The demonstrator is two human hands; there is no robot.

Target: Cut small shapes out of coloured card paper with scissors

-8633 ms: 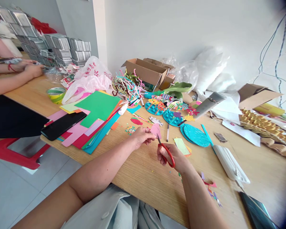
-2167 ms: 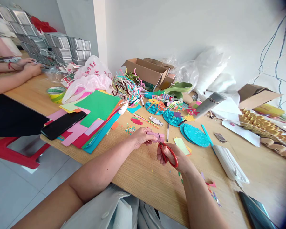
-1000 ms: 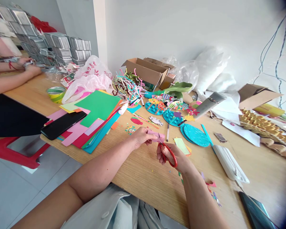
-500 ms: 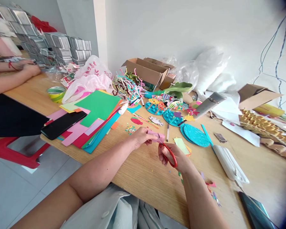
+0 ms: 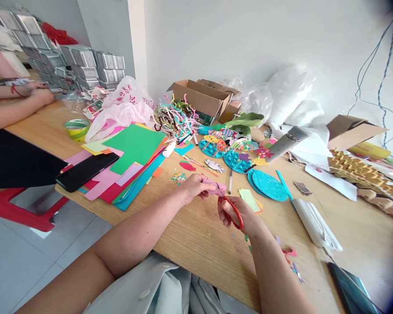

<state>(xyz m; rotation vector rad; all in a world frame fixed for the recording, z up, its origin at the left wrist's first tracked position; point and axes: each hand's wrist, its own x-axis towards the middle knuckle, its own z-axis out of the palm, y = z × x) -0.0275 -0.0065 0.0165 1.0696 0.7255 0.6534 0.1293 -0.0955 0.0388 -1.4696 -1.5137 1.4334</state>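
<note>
My left hand (image 5: 198,187) pinches a small piece of pink paper (image 5: 218,189) above the table. My right hand (image 5: 239,213) is closed around the red handles of a pair of scissors (image 5: 233,210), whose blades meet the paper. Just beyond the hands lie a grey pen (image 5: 230,181), a red paper fish (image 5: 187,165) and a black-and-white paper fish (image 5: 214,165). Pale green paper (image 5: 248,199) rests right of the scissors, and a heap of tiny paper bits (image 5: 178,178) sits left of the pen.
Coloured paper sheets (image 5: 137,144) with a black phone (image 5: 87,171) on them lie at left. Blue discs (image 5: 269,185) with paper fish, a grey flask (image 5: 290,141) and a white power bank (image 5: 317,224) stand right. Another person's hands (image 5: 39,91) rest at the far left.
The pink paper and scissor blades have shifted very slightly against each other. Both hands stay in nearly the same place, and everything around them is unchanged.
</note>
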